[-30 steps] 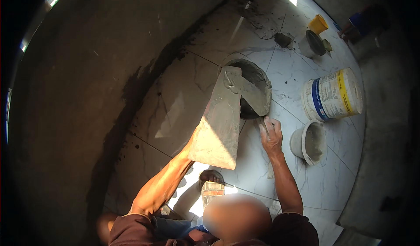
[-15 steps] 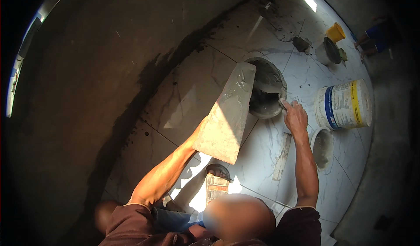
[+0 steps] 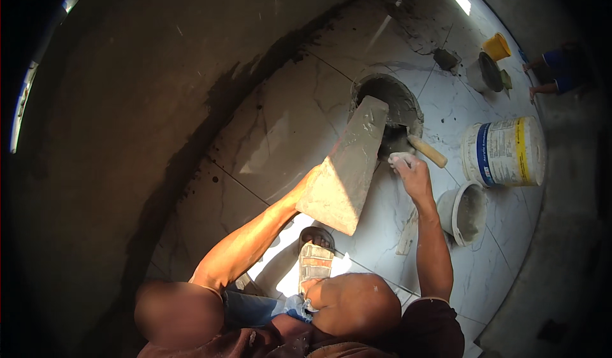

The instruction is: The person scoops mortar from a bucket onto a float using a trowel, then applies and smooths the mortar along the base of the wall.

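Observation:
My left hand (image 3: 311,181) grips a flat, mortar-smeared board (image 3: 344,173) by its edge, its fingers mostly hidden beneath. Wet grey mortar coats the board's far end, which overlaps a round mortar bucket (image 3: 411,97). Grey mix lines the bucket's inside. A tool with a wooden handle (image 3: 427,151) leans at the bucket's right rim; its working end is hidden. Just below that handle, my right hand (image 3: 411,172) is closed, fingertips bunched by the bucket's near side. What it holds, if anything, cannot be made out.
To the right lies a white paint bucket (image 3: 503,152), with an open pale bucket (image 3: 470,213) nearer me. A wooden strip (image 3: 407,234) lies on the tiles. Farther off are a yellow container (image 3: 496,46), a dark-mouthed bucket (image 3: 486,72) and another person's hands (image 3: 533,92). A wall rises left.
My right hand has moved left and slightly down, and the wooden handle now shows beside it. The board has shifted a little right. The pale bucket appears tilted differently.

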Demonstrator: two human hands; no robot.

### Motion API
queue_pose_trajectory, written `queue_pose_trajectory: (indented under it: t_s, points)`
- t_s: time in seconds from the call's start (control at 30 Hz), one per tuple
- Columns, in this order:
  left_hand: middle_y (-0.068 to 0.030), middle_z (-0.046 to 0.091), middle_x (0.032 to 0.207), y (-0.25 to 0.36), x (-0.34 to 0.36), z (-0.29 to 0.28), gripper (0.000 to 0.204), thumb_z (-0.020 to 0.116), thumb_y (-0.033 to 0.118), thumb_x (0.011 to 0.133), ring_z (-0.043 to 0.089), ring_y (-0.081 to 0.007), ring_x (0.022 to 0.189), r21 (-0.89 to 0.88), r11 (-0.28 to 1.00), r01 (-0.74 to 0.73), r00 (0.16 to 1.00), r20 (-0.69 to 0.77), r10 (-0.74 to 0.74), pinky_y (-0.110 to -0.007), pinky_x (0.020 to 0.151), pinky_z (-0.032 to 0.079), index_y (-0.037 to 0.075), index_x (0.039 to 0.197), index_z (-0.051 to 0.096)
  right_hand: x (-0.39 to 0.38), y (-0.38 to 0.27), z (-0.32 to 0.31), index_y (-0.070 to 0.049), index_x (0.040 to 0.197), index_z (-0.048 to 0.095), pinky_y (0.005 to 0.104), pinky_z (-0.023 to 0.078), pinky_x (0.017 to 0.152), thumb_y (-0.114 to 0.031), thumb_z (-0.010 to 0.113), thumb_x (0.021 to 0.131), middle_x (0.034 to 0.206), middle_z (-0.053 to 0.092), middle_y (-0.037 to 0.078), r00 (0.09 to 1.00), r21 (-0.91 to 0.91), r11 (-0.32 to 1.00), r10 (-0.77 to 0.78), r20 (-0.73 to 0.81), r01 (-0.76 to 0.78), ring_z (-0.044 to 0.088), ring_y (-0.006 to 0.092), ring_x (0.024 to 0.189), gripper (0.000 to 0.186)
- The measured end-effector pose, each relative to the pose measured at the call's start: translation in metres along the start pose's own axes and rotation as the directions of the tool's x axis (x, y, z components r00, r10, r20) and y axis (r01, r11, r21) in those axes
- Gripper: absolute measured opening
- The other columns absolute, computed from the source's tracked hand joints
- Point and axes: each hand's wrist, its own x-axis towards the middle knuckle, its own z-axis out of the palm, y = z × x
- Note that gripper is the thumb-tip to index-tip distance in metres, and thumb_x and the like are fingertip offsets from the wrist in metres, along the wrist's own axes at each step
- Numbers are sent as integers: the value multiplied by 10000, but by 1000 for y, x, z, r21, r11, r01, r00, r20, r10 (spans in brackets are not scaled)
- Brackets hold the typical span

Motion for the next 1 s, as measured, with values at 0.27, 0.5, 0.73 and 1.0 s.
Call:
queue_pose_trajectory:
  t_s: [0.27,0.5,0.73,1.0]
  points:
    - [-43,599,964,-6,-33,-19,292,571,249,899,573,-116,845,-132,991,-23,994,-112,8,-286,714,485,26,1087,561,-9,-29,124,13,1225,513,321,494,853,-100,547,864,1152,600,95,922,951,49,-233,308,-305,614,209,986,380]
    - [-41,599,987,-48,-136,-89,300,569,262,909,575,-119,865,-433,889,-148,906,-419,-54,-288,733,488,35,1106,559,-3,-71,233,1,1120,588,271,450,870,-112,548,898,1052,634,53,815,910,365,-454,360,-198,590,148,971,252]
    - [-80,613,1051,-58,-299,-131,366,516,309,939,598,-168,919,68,780,622,671,-560,-486,-290,772,485,37,1182,533,11,-148,354,28,1197,516,328,380,986,-84,487,896,1202,569,144,754,805,586,-570,325,96,504,229,1148,323]
    - [-151,613,1111,90,-426,25,444,574,300,891,598,-230,964,241,686,686,602,-719,-349,-345,848,461,10,1224,528,38,-185,442,5,1269,463,380,339,1039,-143,553,849,1274,501,209,680,623,624,-707,194,471,432,328,1238,454]
